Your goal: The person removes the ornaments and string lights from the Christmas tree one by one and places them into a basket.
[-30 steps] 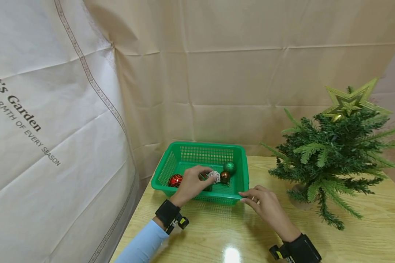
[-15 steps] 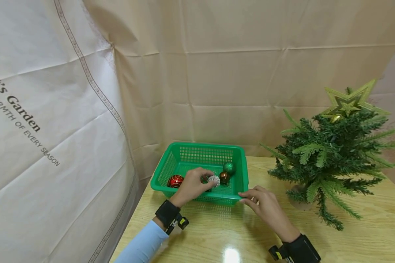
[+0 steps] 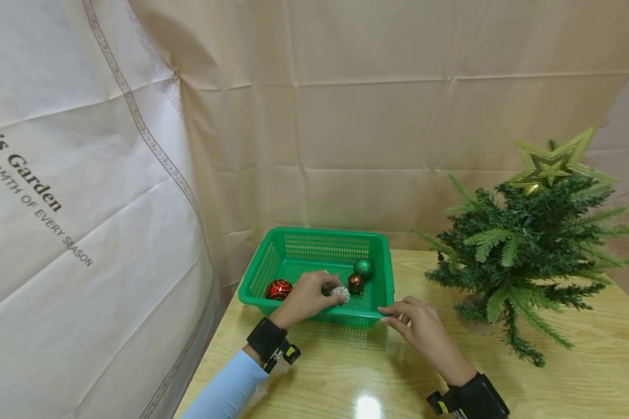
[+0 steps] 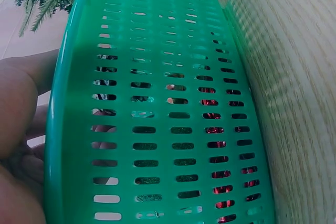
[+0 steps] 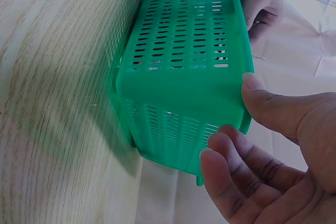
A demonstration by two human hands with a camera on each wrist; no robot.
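In the head view my left hand (image 3: 305,298) reaches over the near wall of a green slotted plastic basket (image 3: 327,233). Its thumb and fingers pinch a silvery-white, rough-textured bauble (image 3: 342,295) inside. A shiny brown bauble (image 3: 356,283) and a glittery green bauble (image 3: 363,267) lie to its right. Left of that hand is a red bauble (image 3: 279,289) with gold lines, partly covered by it. My right hand (image 3: 415,323) holds the basket's near right corner; the right wrist view shows the thumb (image 5: 253,82) against the rim. Slotted wall (image 4: 157,103) mostly hides the baubles from the left wrist camera.
A small artificial Christmas tree (image 3: 529,238) with a gold star (image 3: 550,167) on top stands to the right on the wooden table (image 3: 320,372). Beige cloth (image 3: 367,128) hangs behind, and a white printed cloth (image 3: 94,192) hangs along the left.
The left hand has drawn the white bauble slightly towards the basket's near wall, away from the brown one. The right hand stays at the corner.
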